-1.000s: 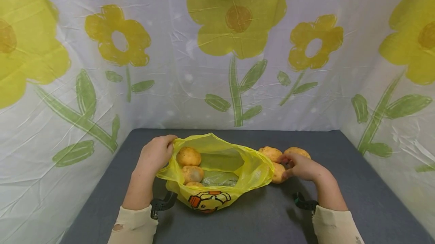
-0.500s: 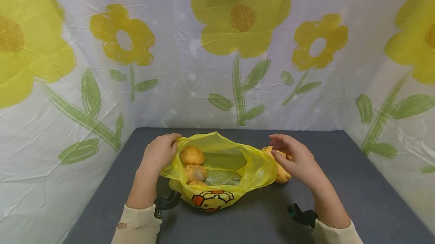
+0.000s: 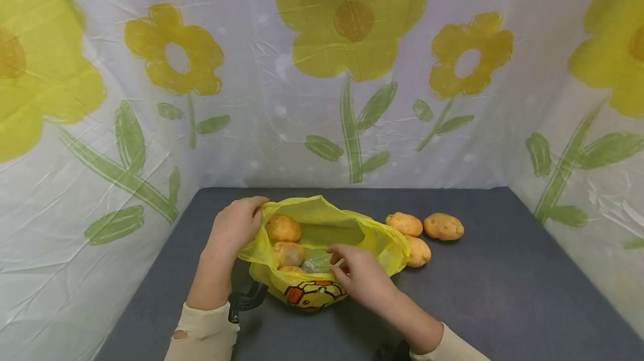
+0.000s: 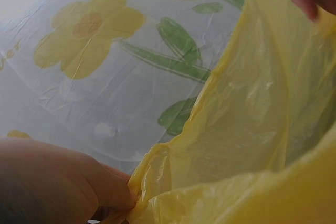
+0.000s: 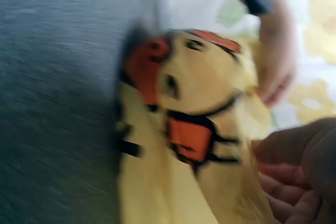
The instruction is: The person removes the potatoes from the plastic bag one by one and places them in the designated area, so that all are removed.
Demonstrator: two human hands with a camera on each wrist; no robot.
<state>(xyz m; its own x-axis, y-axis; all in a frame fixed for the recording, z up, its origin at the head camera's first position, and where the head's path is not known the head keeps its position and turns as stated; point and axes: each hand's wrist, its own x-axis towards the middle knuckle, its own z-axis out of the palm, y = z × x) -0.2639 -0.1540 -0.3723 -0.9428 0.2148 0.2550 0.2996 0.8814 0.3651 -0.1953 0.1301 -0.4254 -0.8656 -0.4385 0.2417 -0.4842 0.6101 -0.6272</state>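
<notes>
A yellow plastic bag (image 3: 327, 210) with a cartoon duck on its front stands on the table with its mouth wide. At the bag's left end, my left hand (image 3: 235, 227) pinches the rim between thumb and fingers. My right hand (image 3: 362, 274) is over the near side of the mouth, fingers bent and apart from the thumb, nothing between them. In the right wrist view the thumb (image 5: 286, 145) overlaps the bag's edge. Inside the bag, three potatoes (image 3: 284, 229) show along the left, beside a clear plastic piece (image 3: 318, 262).
Three more potatoes (image 3: 444, 227) lie on the dark grey table (image 3: 503, 294) by the bag's right end, one partly behind the bag. White cloth (image 3: 261, 126) printed with yellow flowers walls the table at the back and both sides.
My right hand has left the potatoes on the right and crossed left to the bag's mouth. The potatoes there stay put. My left hand keeps its hold on the rim.
</notes>
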